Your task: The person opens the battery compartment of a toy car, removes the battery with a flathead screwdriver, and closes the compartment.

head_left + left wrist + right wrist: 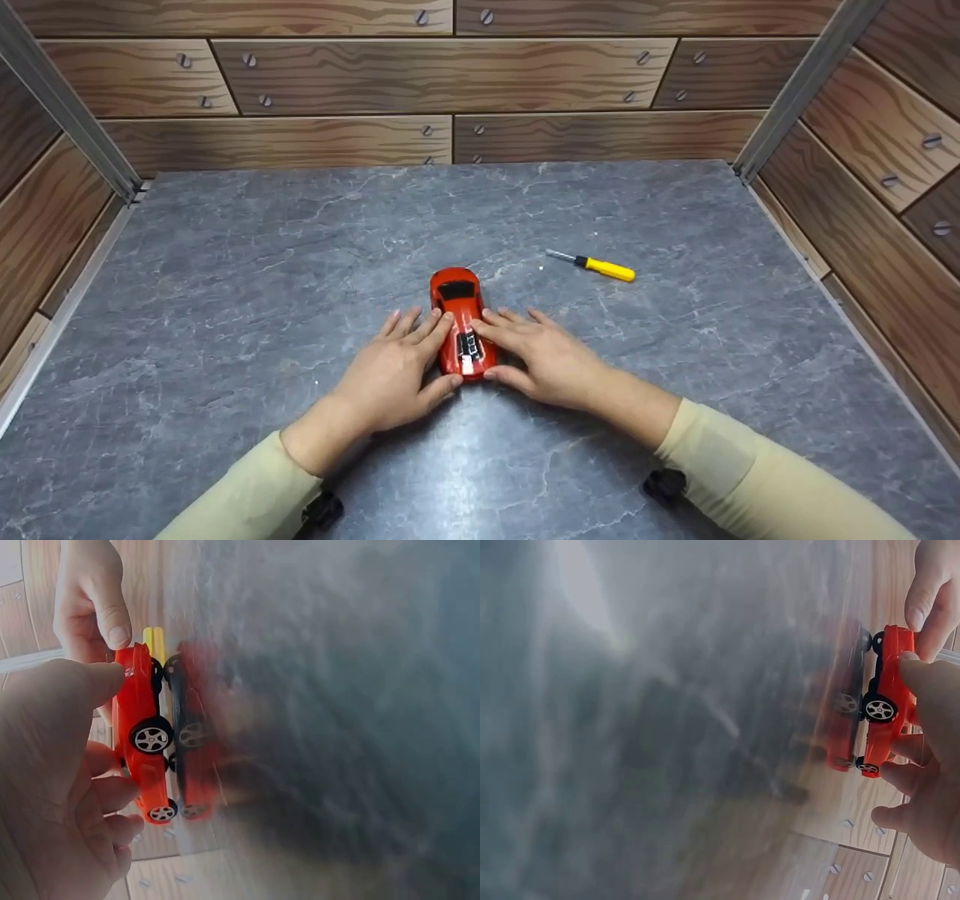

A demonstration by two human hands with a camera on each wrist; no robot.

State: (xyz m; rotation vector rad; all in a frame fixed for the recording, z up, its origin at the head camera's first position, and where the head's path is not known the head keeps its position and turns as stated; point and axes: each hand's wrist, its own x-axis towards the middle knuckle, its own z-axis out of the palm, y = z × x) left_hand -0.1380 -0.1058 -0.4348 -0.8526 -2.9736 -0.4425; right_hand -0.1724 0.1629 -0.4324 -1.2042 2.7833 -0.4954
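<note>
A glossy red toy car with a dark window and a black-and-silver engine detail stands lengthwise between the hands. My left hand lies along its left side, fingertips touching the body and thumb at the near corner. Opposite it, my right hand rests on the right side with extended fingers, its thumb also by the near end. Black wheels with silver spokes show low on the car in the left wrist view. From the right wrist, the car appears side-on, fingers along its upper edge.
A screwdriver with a yellow handle lies to the right, beyond the right hand. The grey marbled table mirrors the car in both wrist views. Wood-patterned walls and metal corner posts enclose the back and sides.
</note>
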